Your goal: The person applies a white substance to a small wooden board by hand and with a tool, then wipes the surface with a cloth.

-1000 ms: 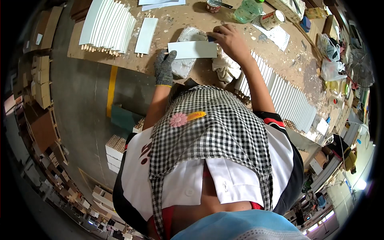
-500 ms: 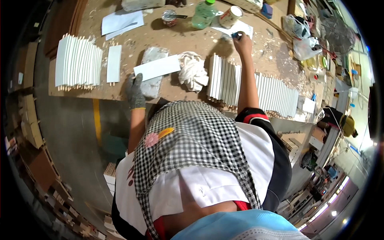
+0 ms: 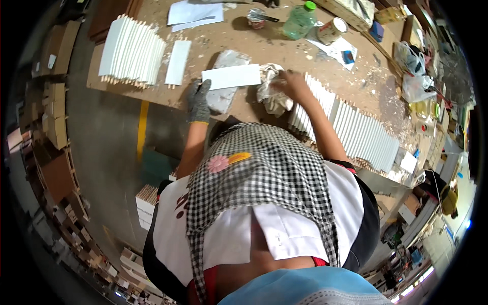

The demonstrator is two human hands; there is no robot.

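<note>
The left hand (image 3: 198,101), in a dark grey knitted glove with a yellow cuff, gripped the near left end of a flat white rectangular panel (image 3: 231,77), its fingers closed on that edge. The panel looked smooth and matt, with clean straight edges, and lay across a crumpled sheet of grey plastic (image 3: 223,94) on the workbench (image 3: 284,48). The bench top was rough brown board, dusted with pale shavings and specks.

The right hand (image 3: 288,81) was bare and pressed into a wadded off-white cloth (image 3: 272,91), soft and creased, just beside the right end of the panel; the fingers curled over the cloth, though how tightly could not be told. So the panel reached from the gloved hand at its left end to just short of the bare hand at its right.

To the right of the cloth stood a long row of white slats (image 3: 351,129) set on edge, close together like ribs, running off toward the bench's far right. A second, shorter batch of white slats (image 3: 132,51) stood on the left of the bench, with thin wooden dowels showing at their lower ends, and a single white panel (image 3: 178,62) lay flat just beside it.

At the back of the bench stood a green plastic bottle (image 3: 300,21), a small tin (image 3: 256,17), a paper-wrapped can (image 3: 331,30) and some loose white paper sheets (image 3: 195,12).

The person wore a black-and-white checked apron (image 3: 254,173).
</note>
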